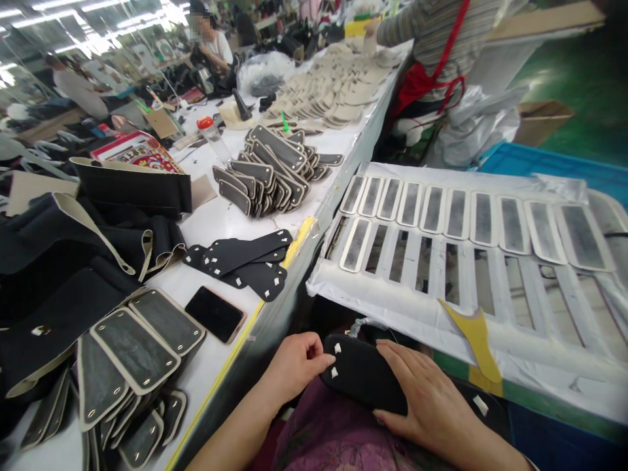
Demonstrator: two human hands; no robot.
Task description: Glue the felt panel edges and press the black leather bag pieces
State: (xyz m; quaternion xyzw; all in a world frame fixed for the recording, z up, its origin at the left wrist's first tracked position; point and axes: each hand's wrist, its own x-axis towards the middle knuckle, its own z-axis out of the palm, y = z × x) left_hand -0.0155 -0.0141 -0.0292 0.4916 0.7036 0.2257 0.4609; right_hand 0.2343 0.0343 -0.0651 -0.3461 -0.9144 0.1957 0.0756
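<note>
A long black padded strap piece (pixel 366 373) with rounded ends lies across my lap. My right hand (pixel 417 386) grips its middle, thumb at the near edge and fingers over the far edge. Two small white patches (pixel 334 372) stick to its left end. There my left hand (pixel 301 363) is closed, its fingers curled and the thumb tip at the piece beside the patches; whether something is pinched in it I cannot make out. Another white patch (pixel 481 405) shows on a black part to the right of my right wrist.
On the table at left are black strap pieces (pixel 245 255), a phone (pixel 216 314), grey pads with pale rims (pixel 135 350) and a further pile (pixel 267 170). At right stands a white slatted rack (pixel 387 281) bearing rectangular panels (pixel 434 209). A co-worker's striped sleeve (pixel 407 26) appears beyond.
</note>
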